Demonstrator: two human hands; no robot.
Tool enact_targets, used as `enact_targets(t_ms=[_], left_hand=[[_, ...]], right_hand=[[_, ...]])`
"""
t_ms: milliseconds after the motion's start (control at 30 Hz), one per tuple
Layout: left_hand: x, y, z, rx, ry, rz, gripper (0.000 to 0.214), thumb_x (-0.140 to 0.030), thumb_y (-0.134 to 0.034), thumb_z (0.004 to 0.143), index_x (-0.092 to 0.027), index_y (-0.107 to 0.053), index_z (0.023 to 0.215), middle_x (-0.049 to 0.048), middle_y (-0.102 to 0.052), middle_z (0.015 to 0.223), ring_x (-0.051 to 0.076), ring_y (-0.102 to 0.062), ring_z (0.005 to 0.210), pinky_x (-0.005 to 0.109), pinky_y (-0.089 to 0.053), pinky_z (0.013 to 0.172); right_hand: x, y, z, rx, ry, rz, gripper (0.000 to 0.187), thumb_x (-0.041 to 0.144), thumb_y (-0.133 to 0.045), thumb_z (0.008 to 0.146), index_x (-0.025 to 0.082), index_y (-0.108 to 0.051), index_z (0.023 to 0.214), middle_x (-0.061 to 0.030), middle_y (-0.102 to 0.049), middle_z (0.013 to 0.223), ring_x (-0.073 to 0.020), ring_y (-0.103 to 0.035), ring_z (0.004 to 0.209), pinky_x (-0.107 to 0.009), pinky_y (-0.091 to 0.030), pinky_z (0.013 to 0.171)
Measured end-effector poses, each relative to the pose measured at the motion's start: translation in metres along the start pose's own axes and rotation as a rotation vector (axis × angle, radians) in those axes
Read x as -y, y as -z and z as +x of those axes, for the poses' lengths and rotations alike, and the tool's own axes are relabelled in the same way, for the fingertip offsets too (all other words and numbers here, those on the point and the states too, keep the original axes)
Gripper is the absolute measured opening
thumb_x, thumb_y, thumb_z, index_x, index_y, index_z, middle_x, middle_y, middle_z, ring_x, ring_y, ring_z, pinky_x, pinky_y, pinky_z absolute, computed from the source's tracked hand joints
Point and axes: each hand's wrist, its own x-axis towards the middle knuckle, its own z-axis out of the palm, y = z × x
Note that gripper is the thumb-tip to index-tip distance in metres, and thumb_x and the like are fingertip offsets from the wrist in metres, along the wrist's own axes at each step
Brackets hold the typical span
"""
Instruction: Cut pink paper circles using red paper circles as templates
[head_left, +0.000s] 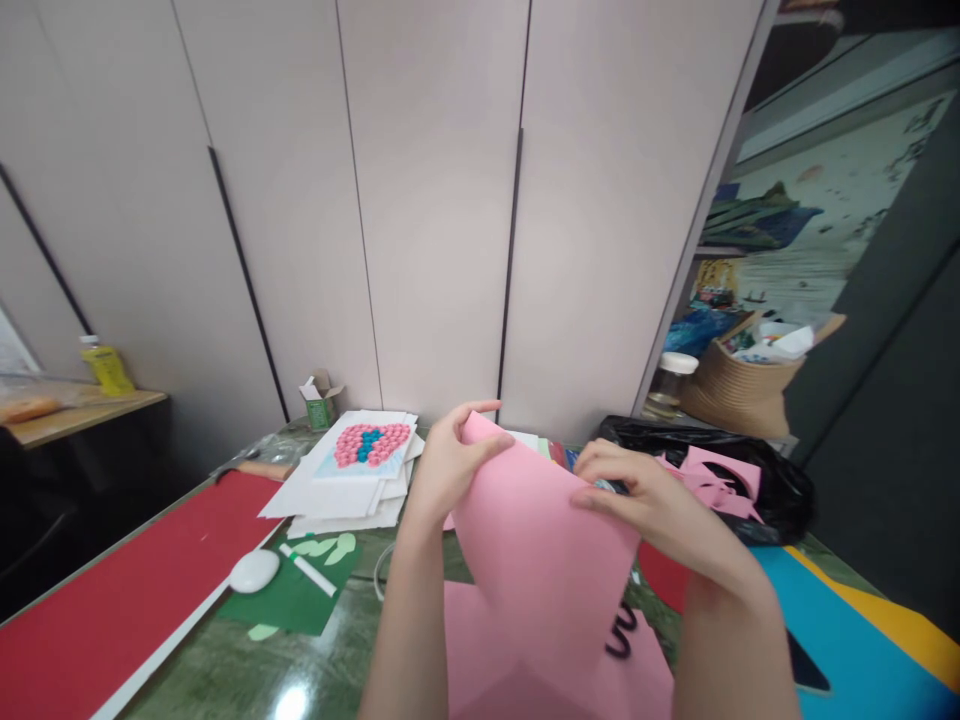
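Note:
A sheet of pink paper point(544, 520) is held up in front of me by its upper edge. My left hand point(457, 460) pinches its top left corner between thumb and fingers. At the upper right edge, my right hand point(637, 490) grips the same sheet with thumb and bent fingers. Below it, more pink paper point(645, 665) lies on the green marbled table point(225, 680); whether it is joined to the raised sheet I cannot tell. A black curly shape point(621, 632) shows beside the paper's right edge, partly hidden.
Left are red paper point(172, 570), a white mouse point(254, 571), a white marker point(309, 571), green paper point(300, 610), and white sheets point(330, 495) bearing a pink-and-blue picture. Right are blue paper point(847, 640), a black plastic bag point(795, 505) with pink scraps and a lidded jar point(670, 385).

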Motion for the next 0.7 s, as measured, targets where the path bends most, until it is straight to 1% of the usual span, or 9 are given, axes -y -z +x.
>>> enact_targets(t_ms=[100, 167, 233, 300, 400, 500, 600, 667, 700], left_hand=[[0.007, -0.004, 0.004, 0.084, 0.059, -0.139, 0.044, -0.026, -0.064, 0.067, -0.022, -0.059, 0.111, -0.0033, -0.051, 0.062, 0.01, -0.046, 0.055, 0.02, -0.037, 0.053], [0.012, -0.009, 0.006, 0.133, 0.102, -0.226, 0.044, -0.028, -0.063, 0.068, -0.021, -0.058, 0.112, -0.0057, -0.044, 0.058, 0.007, -0.039, 0.049, 0.017, -0.032, 0.047], [0.015, -0.013, 0.008, 0.177, 0.137, -0.265, 0.04, -0.031, -0.062, 0.07, -0.019, -0.058, 0.108, -0.005, -0.045, 0.059, 0.007, -0.04, 0.049, 0.017, -0.032, 0.047], [0.017, -0.016, 0.009, 0.206, 0.159, -0.259, 0.036, -0.035, -0.061, 0.071, -0.017, -0.059, 0.102, -0.0024, -0.051, 0.064, 0.008, -0.045, 0.053, 0.018, -0.035, 0.05], [0.017, -0.016, 0.009, 0.224, 0.168, -0.242, 0.032, -0.039, -0.059, 0.073, -0.017, -0.059, 0.095, 0.0003, -0.056, 0.072, 0.01, -0.05, 0.059, 0.019, -0.037, 0.053], [0.015, -0.014, 0.007, 0.205, 0.143, -0.255, 0.026, -0.04, -0.058, 0.073, -0.016, -0.057, 0.083, -0.0023, -0.052, 0.066, 0.009, -0.047, 0.056, 0.018, -0.034, 0.051], [0.011, -0.013, 0.005, 0.198, 0.134, -0.283, 0.026, -0.041, -0.059, 0.072, -0.016, -0.05, 0.067, -0.0047, -0.048, 0.057, 0.007, -0.043, 0.05, 0.017, -0.031, 0.049], [0.008, -0.014, 0.004, 0.249, 0.139, -0.318, 0.027, -0.038, -0.061, 0.072, -0.017, -0.047, 0.063, -0.0015, -0.056, 0.063, 0.01, -0.05, 0.056, 0.019, -0.036, 0.054], [0.006, -0.014, 0.003, 0.284, 0.128, -0.331, 0.025, -0.036, -0.061, 0.072, -0.017, -0.047, 0.062, 0.0023, -0.062, 0.073, 0.013, -0.056, 0.065, 0.022, -0.039, 0.061]], right_hand=[[0.005, 0.002, -0.002, 0.026, 0.064, 0.057, 0.024, 0.031, -0.043, 0.088, 0.02, -0.058, 0.073, -0.0032, -0.057, 0.083, -0.0165, -0.053, 0.079, -0.027, -0.039, 0.073], [0.007, 0.001, -0.002, 0.025, 0.087, 0.07, 0.022, 0.031, -0.041, 0.089, 0.021, -0.057, 0.079, -0.0042, -0.057, 0.089, -0.0171, -0.053, 0.085, -0.027, -0.04, 0.076], [0.008, -0.001, -0.003, 0.019, 0.093, 0.074, 0.02, 0.031, -0.04, 0.09, 0.022, -0.057, 0.083, -0.0051, -0.057, 0.095, -0.0181, -0.052, 0.091, -0.028, -0.039, 0.08], [0.009, -0.002, -0.003, 0.005, 0.085, 0.067, 0.019, 0.03, -0.04, 0.09, 0.023, -0.056, 0.086, -0.0056, -0.055, 0.104, -0.0191, -0.051, 0.098, -0.03, -0.038, 0.085], [0.011, -0.002, -0.006, -0.042, 0.062, 0.016, 0.018, 0.029, -0.041, 0.088, 0.024, -0.057, 0.082, -0.004, -0.047, 0.123, -0.0216, -0.044, 0.111, -0.034, -0.034, 0.092], [0.011, -0.002, -0.006, -0.132, 0.05, -0.031, 0.019, 0.026, -0.041, 0.087, 0.024, -0.057, 0.076, -0.0005, -0.039, 0.134, -0.0243, -0.035, 0.121, -0.04, -0.029, 0.096], [0.008, -0.007, -0.001, -0.29, 0.092, -0.008, 0.02, 0.021, -0.042, 0.082, 0.022, -0.056, 0.068, 0.0015, -0.037, 0.137, -0.0264, -0.029, 0.126, -0.045, -0.022, 0.101], [0.004, -0.011, 0.003, -0.414, 0.186, 0.118, 0.02, 0.02, -0.044, 0.078, 0.022, -0.057, 0.063, 0.0026, -0.039, 0.136, -0.0273, -0.026, 0.128, -0.045, -0.017, 0.104], [0.001, -0.014, 0.006, -0.465, 0.252, 0.223, 0.02, 0.021, -0.045, 0.076, 0.022, -0.057, 0.061, 0.0028, -0.041, 0.135, -0.0277, -0.026, 0.128, -0.045, -0.015, 0.105]])
